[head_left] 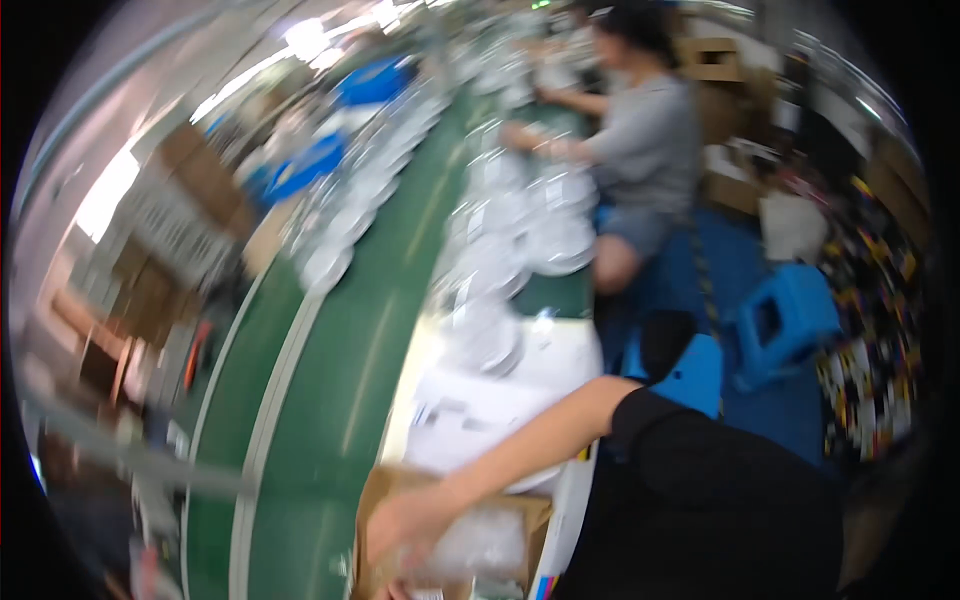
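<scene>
My right hand (410, 522) reaches down into an open brown cardboard box (540, 515) at the bottom of the view. Its fingers are smeared and partly hidden by the box, so what they grip, if anything, does not show. Beside that hand, a whitish, translucent plastic-wrapped item (480, 542) lies in the box. Of my left hand (396, 591) only a bit of blurred fingertip appears at the lower edge, near the box. White printed sheets (470, 415) lie just beyond the box.
A green conveyor belt (365, 350) runs along the left. Rows of white round items in clear plastic (490, 265) line the bench and the belt's far side. A co-worker (650, 130) sits farther up on the right. Blue plastic stools (785, 320) stand on the blue floor.
</scene>
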